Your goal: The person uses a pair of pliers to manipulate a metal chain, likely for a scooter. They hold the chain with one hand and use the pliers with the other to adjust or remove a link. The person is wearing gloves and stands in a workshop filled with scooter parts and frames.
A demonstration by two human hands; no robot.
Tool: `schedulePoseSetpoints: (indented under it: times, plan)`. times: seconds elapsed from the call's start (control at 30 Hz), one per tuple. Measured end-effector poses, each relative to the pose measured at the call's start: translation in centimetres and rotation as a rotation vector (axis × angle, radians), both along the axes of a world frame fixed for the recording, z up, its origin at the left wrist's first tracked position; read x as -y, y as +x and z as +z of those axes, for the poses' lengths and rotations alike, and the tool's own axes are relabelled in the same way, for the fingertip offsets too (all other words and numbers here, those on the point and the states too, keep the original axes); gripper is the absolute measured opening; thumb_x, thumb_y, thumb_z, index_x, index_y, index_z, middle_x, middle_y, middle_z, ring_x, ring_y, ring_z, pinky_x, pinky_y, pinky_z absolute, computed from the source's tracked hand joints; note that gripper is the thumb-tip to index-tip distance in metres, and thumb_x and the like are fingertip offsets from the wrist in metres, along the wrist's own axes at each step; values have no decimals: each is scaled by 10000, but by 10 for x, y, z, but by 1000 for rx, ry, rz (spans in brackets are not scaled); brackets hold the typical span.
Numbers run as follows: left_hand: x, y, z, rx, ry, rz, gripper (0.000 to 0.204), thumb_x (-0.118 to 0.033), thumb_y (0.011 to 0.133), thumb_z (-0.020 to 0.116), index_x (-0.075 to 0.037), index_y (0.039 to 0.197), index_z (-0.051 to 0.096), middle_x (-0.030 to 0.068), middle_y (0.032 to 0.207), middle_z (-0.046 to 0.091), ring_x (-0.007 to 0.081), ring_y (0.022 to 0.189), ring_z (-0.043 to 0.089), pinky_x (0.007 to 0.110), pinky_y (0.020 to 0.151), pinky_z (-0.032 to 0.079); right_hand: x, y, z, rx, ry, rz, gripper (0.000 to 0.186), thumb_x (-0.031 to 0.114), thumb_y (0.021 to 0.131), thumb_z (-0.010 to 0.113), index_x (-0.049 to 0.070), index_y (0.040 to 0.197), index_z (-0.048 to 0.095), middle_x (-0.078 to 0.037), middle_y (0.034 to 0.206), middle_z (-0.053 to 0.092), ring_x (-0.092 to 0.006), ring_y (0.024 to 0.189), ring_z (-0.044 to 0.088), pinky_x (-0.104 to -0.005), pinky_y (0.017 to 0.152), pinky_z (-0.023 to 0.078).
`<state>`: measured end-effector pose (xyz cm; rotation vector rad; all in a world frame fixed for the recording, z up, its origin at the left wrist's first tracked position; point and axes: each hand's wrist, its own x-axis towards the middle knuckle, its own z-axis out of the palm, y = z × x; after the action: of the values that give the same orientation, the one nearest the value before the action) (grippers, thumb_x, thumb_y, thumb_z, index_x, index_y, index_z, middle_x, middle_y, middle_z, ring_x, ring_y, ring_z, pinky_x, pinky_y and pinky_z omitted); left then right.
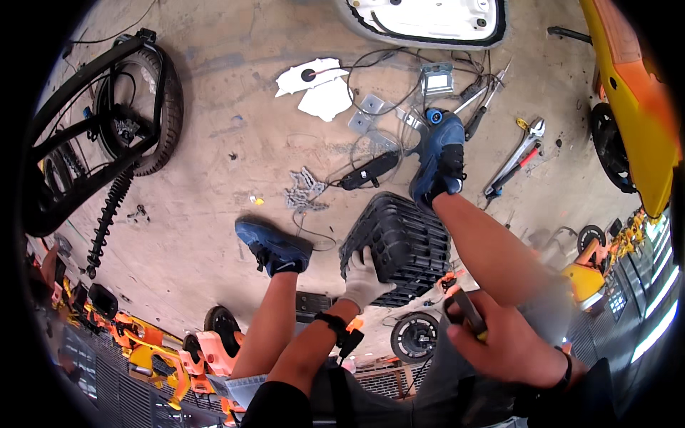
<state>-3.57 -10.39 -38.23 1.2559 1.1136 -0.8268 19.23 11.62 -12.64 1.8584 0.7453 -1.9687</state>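
My left hand (pixel 365 279), in a pale work glove, rests with its fingers spread against the side of a black plastic crate (pixel 414 242). The crate is ribbed and stands tilted on the floor between my legs, close to my right leg. My bare right hand (pixel 499 342) is held up to the right of the crate and closed around a hand tool (pixel 467 314). A flat grey metal piece and a bit of yellow show on this tool; its exact kind is hard to make out. An orange-red bit (pixel 448 279) appears near its tip.
Ahead lie a black battery-like bar (pixel 369 170), a chain (pixel 305 190), cables and metal plates (pixel 367 114). An adjustable wrench (pixel 515 157) is at right. A black frame with a wheel (pixel 168 107) stands left, a yellow vehicle body (pixel 635 107) far right, a white shell (pixel 428 18) ahead.
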Motion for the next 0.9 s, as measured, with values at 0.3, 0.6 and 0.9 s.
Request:
schedulePoseSetpoints:
  times: [0.3, 0.6, 0.9]
  plan:
    - [-14, -13, -15, 141, -35, -101, 1183, -620, 620, 815, 48, 1444, 292, 361, 1368, 365, 482, 1286, 400, 479, 1106, 344, -25, 3, 6, -84, 69, -89, 392, 121, 935, 644, 32, 1283, 485, -84, 930, 626, -218, 818, 628, -315, 704, 483]
    - [-131, 8, -81, 643, 308, -122, 382, -369, 898, 604, 9, 954, 606, 232, 902, 657, 407, 820, 661, 491, 743, 532, -36, -15, -6, 78, 295, -70, 371, 6, 910, 608, -12, 1258, 482, -14, 783, 484, -88, 680, 455, -256, 618, 387]
    - [-146, 56, -86, 559, 388, -292, 360, -350, 904, 570, -12, 978, 668, 219, 941, 699, 380, 910, 686, 462, 820, 533, 16, -4, 19, -35, 727, 14, 362, 54, 910, 617, -8, 1252, 516, -102, 919, 617, -162, 765, 590, -284, 680, 454]
